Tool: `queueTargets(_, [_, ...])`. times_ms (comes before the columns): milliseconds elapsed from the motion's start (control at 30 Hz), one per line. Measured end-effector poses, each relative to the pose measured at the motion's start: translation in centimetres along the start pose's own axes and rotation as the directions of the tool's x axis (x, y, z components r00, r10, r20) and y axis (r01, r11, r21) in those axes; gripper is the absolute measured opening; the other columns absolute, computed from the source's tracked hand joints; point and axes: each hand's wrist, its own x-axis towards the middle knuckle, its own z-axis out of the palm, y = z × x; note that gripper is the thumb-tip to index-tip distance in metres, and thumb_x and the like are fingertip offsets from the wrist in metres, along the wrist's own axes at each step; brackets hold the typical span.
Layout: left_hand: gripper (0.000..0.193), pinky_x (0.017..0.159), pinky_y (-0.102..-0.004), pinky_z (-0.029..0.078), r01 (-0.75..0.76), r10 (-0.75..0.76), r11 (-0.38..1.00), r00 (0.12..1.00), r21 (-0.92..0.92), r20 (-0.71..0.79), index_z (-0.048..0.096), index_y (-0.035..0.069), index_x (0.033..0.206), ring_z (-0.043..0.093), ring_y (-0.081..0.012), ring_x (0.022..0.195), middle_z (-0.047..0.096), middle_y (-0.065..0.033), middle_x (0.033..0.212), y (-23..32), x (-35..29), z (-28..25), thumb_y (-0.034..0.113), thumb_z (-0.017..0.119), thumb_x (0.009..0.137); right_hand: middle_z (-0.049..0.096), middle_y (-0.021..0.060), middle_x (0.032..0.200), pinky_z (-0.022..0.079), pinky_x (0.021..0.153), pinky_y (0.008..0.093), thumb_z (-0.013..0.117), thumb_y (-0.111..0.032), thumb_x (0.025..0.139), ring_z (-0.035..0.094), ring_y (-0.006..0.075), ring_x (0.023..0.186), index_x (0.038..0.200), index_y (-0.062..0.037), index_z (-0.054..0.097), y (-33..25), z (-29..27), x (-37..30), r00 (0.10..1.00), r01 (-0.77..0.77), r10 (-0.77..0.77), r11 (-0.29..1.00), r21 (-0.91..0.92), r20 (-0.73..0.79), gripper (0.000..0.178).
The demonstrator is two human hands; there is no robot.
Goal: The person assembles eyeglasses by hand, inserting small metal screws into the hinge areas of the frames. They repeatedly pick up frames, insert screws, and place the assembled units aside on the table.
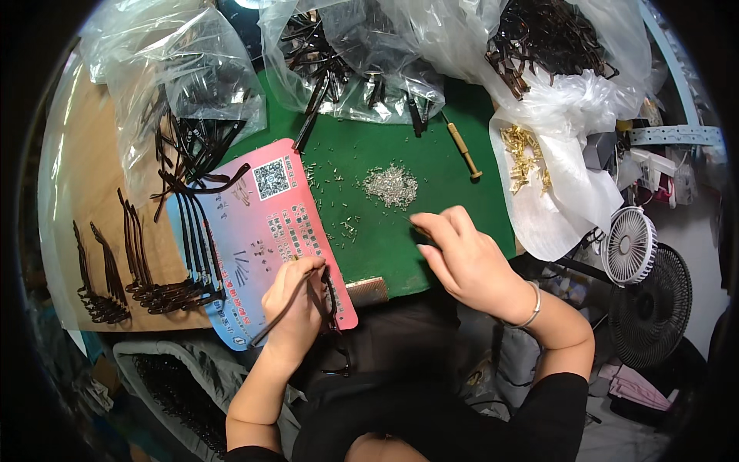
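Observation:
My left hand (292, 308) is closed on a dark eyeglass frame (332, 296), at the near edge of the pink and blue printed sheet. A brown temple arm (289, 308) slants across the same hand, and part of the frame hangs past the table edge. Over the green mat (462, 258), my right hand (458, 254) hovers with thumb and index finger apart. Its fingertips are just nearer to me than a heap of tiny silver screws (391, 186). Whether a tiny piece touches the index tip is too small to tell.
Rows of dark temple arms (165, 292) lie at left. Clear plastic bags (369, 46) with more dark parts line the back. A brass-handled screwdriver (463, 152) lies right of the screws. Gold-coloured small parts (523, 158) sit on white plastic; a white fan (630, 245) stands at right.

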Motion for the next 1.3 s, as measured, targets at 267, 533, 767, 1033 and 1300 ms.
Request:
queueTargets(267, [0.011, 0.056, -0.0223, 0.05, 0.109, -0.109, 0.974, 0.994, -0.199, 0.011, 0.057, -0.002, 0.1, 0.056, -0.0098, 0.06, 0.055, -0.0079, 0.086, 0.5, -0.1, 0.5, -0.003, 0.05, 0.091, 0.048, 0.007, 0.083, 0.047, 0.049, 0.0275, 0.067, -0.01, 0.073, 0.053, 0.0175, 0.059, 0.113, -0.0108, 0.059, 0.4, 2.6, 1.8, 0.969, 0.083, -0.168, 0.911, -0.404, -0.18, 0.041])
queueTargets(533, [0.013, 0.056, -0.0218, 0.05, 0.142, -0.137, 0.964, 0.99, -0.227, 0.037, 0.055, 0.0, 0.101, 0.056, -0.0087, 0.063, 0.053, -0.0076, 0.089, 0.4, -0.1, 0.6, -0.005, 0.05, 0.09, 0.05, 0.0088, 0.084, 0.046, 0.049, 0.0292, 0.067, -0.009, 0.074, 0.056, 0.0192, 0.058, 0.112, -0.0088, 0.061, -0.2, 2.9, 2.2, 0.983, 0.035, -0.106, 0.911, -0.41, -0.15, 0.038])
queueTargets(767, [0.01, 0.056, -0.0217, 0.05, 0.108, -0.104, 0.983, 0.994, -0.149, 0.035, 0.055, -0.001, 0.1, 0.055, -0.0083, 0.06, 0.055, -0.0077, 0.089, 0.5, 0.1, 0.4, -0.002, 0.049, 0.092, 0.049, 0.0074, 0.082, 0.046, 0.046, 0.0269, 0.067, -0.011, 0.07, 0.053, 0.0168, 0.056, 0.112, -0.009, 0.059, 0.2, 3.2, 2.3, 0.965, 0.063, -0.166, 0.899, -0.433, -0.204, 0.042])
queueTargets(1033, [0.009, 0.054, -0.0218, 0.049, 0.101, -0.101, 0.981, 0.995, -0.165, 0.011, 0.054, -0.002, 0.1, 0.054, -0.0087, 0.059, 0.054, -0.008, 0.088, 0.5, 0.1, 0.6, -0.002, 0.048, 0.093, 0.051, 0.0085, 0.085, 0.047, 0.049, 0.03, 0.067, -0.009, 0.076, 0.057, 0.0198, 0.059, 0.112, -0.0097, 0.061, -0.4, 3.1, 2.6, 0.982, 0.001, -0.082, 0.903, -0.429, -0.171, 0.037])
queueTargets(1300, [0.01, 0.054, -0.0224, 0.048, 0.113, -0.114, 0.98, 0.993, -0.165, 0.006, 0.054, -0.002, 0.1, 0.054, -0.0092, 0.06, 0.052, -0.007, 0.086, 0.7, 0.1, 0.7, -0.004, 0.048, 0.092, 0.049, 0.007, 0.082, 0.046, 0.043, 0.0291, 0.065, -0.011, 0.07, 0.051, 0.0181, 0.052, 0.117, -0.0152, 0.058, -0.1, 3.1, 3.0, 0.977, 0.075, -0.157, 0.885, -0.459, -0.143, 0.048])
